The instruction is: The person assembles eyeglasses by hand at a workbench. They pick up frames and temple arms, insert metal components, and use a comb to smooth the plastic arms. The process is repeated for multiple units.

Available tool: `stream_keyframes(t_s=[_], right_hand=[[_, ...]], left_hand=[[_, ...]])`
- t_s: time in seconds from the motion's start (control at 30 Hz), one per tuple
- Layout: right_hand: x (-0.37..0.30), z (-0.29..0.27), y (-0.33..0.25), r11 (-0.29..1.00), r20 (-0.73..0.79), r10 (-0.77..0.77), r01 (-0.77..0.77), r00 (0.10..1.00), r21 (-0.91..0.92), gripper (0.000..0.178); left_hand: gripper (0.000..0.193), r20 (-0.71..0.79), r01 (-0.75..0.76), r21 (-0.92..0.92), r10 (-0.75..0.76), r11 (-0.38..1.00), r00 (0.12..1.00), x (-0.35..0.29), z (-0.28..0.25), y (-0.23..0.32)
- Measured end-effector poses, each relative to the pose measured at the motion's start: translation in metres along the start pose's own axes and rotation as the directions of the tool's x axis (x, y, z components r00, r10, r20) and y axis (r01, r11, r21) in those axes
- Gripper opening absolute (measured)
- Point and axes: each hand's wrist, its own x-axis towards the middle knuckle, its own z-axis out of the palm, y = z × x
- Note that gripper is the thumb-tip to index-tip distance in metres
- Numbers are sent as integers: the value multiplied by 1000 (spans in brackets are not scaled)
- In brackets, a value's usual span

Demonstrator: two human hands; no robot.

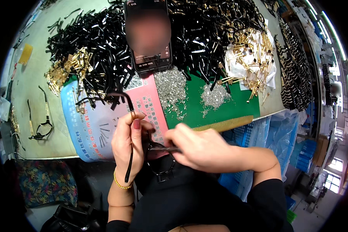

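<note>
My left hand (129,135) is closed around a dark eyeglass temple (129,166), whose lower tip hangs beside the wrist. Another temple with a curved black end (127,99) rises above the same fingers. Below and between my hands hangs a black eyeglass frame (160,171) with a rounded rim. My right hand (199,149) is closed in a pinch at the frame's upper side, its fingertips smeared by motion. A thin dark piece shows under those fingers; I cannot tell whether it is part of the frame or a tool.
Heaps of black temples (92,38) and gold ones (251,58) cover the table's far side. A phone (149,38) stands amid them. Small silvery parts (172,87) lie on the green mat (232,106), near a yellow comb-like strip (224,123). Another eyeglass frame (42,129) lies left.
</note>
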Motion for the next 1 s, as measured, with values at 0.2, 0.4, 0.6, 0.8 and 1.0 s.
stream_keyframes(t_s=[0.2,0.4,0.6,0.8,1.0], right_hand=[[-31,-25,26,921,-134,207,-239,969,-308,32],[-27,-24,34,912,-66,182,-194,981,-361,52],[-22,-25,33,909,-46,181,-186,982,-374,58],[-22,-26,37,913,-18,138,-134,990,-386,58],[-21,-21,36,878,2,117,-102,993,-468,67]], left_hand=[[13,74,-225,123,217,967,973,22,14,-4],[22,-224,-327,-74,304,942,926,18,3,-7],[23,-255,-120,-263,51,957,966,10,-9,-4],[22,-196,54,-325,-123,944,973,20,-3,5],[20,-56,107,-222,-123,969,991,34,-6,2]])
